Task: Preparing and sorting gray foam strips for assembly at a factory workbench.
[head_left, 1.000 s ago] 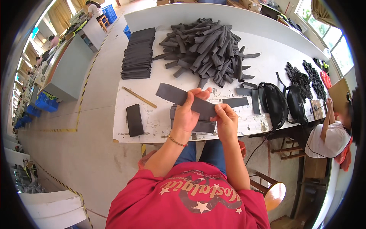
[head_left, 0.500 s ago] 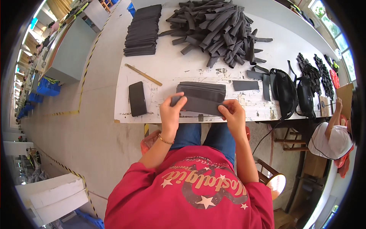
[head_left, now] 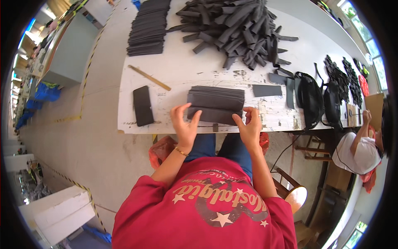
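Note:
In front of me on the white table lies a stack of dark grey fabric strips (head_left: 216, 96), their edges overlapping like steps. The nearest strip (head_left: 213, 116) lies flat along its front side, close to the table edge. My left hand (head_left: 183, 126) is at the left end of that strip, thumb and fingers spread apart, the thumb tip at the fabric. At the right end, my right hand (head_left: 250, 129) is also open, its thumb touching or just over the strip's corner. Neither hand grips the fabric.
A phone (head_left: 143, 106) and a wooden stick (head_left: 149, 77) lie left. Behind are a neat dark stack (head_left: 148, 29) and a loose heap of folded strips (head_left: 236, 29). Flat pieces (head_left: 267, 90) and black bags (head_left: 309, 101) lie right. Another person (head_left: 358, 151) sits far right.
Both hands have let go of the strip they held at its ends; it now lies flat on the front of the stack. The fingers have spread. The view has shifted slightly.

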Tool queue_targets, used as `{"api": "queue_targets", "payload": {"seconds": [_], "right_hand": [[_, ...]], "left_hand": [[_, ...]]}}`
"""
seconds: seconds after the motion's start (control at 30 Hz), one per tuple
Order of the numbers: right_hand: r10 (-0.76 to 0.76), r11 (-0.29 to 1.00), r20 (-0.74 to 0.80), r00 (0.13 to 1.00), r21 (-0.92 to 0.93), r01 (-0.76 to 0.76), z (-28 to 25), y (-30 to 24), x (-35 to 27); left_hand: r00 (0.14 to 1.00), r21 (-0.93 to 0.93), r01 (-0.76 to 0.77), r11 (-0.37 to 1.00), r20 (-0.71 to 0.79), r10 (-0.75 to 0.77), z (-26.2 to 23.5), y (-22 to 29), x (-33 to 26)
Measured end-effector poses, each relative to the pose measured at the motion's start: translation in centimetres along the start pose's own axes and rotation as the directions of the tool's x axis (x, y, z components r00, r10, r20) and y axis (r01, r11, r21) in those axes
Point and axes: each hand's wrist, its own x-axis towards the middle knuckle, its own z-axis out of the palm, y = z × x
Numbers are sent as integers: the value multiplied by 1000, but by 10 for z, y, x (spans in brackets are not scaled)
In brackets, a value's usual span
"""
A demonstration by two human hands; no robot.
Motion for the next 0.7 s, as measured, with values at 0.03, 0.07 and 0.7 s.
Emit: {"api": "queue_targets", "payload": {"seconds": [0.03,0.07,0.7], "right_hand": [[13,999,4,1000,40,-13,-5,1,4],[34,995,-36,999,96,-30,-10,11,10],[-358,372,662,658,-545,751,-68,120,115]], "left_hand": [[1000,4,-14,1000,-2,14,-4,2,4],[1000,9,-9,1000,-4,9,-8,2,6],[988,-309,116,944,137,-77,78,9,243]]}}
